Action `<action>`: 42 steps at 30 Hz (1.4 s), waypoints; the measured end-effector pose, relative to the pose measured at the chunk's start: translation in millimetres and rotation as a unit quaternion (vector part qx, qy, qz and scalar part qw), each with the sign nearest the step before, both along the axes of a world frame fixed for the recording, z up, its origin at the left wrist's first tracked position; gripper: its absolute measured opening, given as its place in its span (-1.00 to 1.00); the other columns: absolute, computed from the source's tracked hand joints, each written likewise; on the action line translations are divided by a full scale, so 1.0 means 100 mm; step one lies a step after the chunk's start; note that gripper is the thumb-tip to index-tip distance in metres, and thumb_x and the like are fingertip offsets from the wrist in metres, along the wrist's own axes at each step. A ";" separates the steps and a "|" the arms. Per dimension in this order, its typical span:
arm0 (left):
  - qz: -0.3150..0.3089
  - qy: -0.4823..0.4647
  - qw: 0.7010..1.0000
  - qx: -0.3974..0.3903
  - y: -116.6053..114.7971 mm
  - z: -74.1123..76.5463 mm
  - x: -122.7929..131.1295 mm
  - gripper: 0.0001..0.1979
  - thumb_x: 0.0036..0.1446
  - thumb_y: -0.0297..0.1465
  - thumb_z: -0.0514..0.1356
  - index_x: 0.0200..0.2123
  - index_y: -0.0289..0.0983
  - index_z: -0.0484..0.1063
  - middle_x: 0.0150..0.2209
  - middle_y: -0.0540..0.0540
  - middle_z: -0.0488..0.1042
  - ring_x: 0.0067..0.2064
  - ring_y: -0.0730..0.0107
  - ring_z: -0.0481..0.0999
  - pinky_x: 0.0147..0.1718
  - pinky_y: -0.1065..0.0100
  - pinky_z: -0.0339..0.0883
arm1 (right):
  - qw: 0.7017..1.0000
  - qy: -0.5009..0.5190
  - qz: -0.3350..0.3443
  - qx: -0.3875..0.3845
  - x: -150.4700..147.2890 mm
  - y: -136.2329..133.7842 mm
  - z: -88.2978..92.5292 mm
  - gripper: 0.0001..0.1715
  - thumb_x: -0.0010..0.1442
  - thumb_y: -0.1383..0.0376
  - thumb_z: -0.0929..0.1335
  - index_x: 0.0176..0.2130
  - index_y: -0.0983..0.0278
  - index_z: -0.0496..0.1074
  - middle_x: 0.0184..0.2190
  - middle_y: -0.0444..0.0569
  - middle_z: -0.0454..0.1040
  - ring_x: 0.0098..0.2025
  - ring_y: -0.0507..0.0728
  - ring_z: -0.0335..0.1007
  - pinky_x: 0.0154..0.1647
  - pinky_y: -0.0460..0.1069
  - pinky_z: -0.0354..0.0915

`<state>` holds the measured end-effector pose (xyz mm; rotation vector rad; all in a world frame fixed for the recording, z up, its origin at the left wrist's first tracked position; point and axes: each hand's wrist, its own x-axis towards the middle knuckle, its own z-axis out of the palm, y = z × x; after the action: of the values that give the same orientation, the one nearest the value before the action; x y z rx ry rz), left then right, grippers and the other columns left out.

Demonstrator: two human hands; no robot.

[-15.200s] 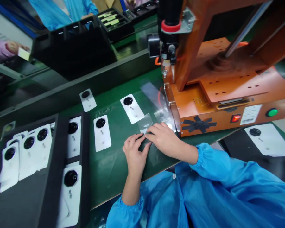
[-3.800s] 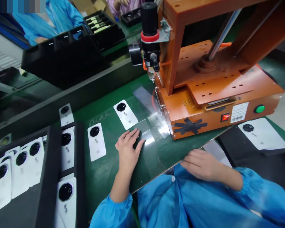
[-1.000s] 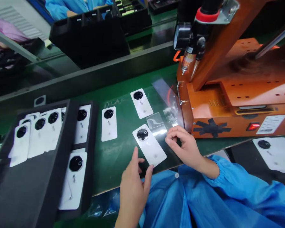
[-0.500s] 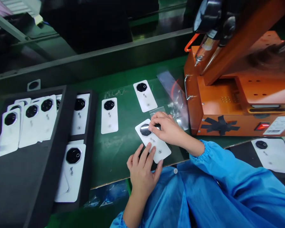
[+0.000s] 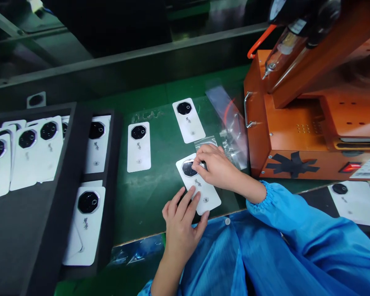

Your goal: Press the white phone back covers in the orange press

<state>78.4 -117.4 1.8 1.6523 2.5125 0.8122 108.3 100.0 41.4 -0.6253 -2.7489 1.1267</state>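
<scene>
A white phone back panel (image 5: 207, 193) with a dark octagonal camera area lies tilted on the green mat near the front edge. My left hand (image 5: 181, 218) rests with spread fingers on its lower left side. Above the camera area, my right hand (image 5: 214, 164) is pinched at the right part of the octagon; what its fingertips hold is too small to make out. Two more white panels lie on the mat, one to the left (image 5: 139, 154) and one farther back (image 5: 191, 126). A small clear bag (image 5: 206, 142) is partly behind my right hand.
At the left, a black foam tray (image 5: 54, 197) holds several white panels. An orange machine (image 5: 283, 131) with a metal handle stands at the right. Clear plastic film (image 5: 231, 123) lies beside it. Another panel (image 5: 354, 201) lies at the far right.
The view has shifted slightly, with the tray farther left in the picture. The octagon shows less glare under my right fingertips. Both hands have stayed nearly in place.
</scene>
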 end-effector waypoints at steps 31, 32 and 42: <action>-0.031 0.060 0.997 -0.031 0.00 0.06 -0.03 -0.54 0.28 -0.23 0.29 0.20 -0.21 0.40 0.21 -0.20 0.49 0.23 -0.02 0.43 0.06 0.03 0.21 | 0.964 0.011 -0.006 0.266 0.17 -0.08 0.08 -0.72 0.38 0.22 0.30 -0.10 0.36 0.50 -0.04 0.17 0.46 -0.04 0.30 0.26 -0.13 0.16 0.09; -0.039 0.073 0.996 -0.034 0.01 0.07 -0.03 -0.54 0.29 -0.24 0.27 0.20 -0.23 0.39 0.22 -0.21 0.49 0.22 -0.02 0.44 0.05 0.04 0.22 | 0.964 0.010 0.004 0.264 0.23 -0.10 0.15 -0.70 0.38 0.23 0.29 -0.04 0.37 0.49 -0.01 0.18 0.45 -0.03 0.31 0.27 -0.12 0.16 0.12; -0.131 0.155 0.979 0.015 0.02 0.27 -0.19 -0.69 0.33 -0.39 0.20 0.10 -0.33 0.46 0.14 -0.28 0.54 0.14 0.08 0.55 0.07 0.09 0.29 | 0.935 0.066 0.208 0.278 0.85 -0.51 0.35 -0.62 0.36 0.39 0.26 0.13 0.43 0.40 -0.09 0.18 0.55 -0.08 0.27 0.45 -0.12 0.16 0.30</action>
<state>59.6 -115.1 29.0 2.2139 2.3888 0.6095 193.0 49.0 76.6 0.1033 -2.9394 0.3559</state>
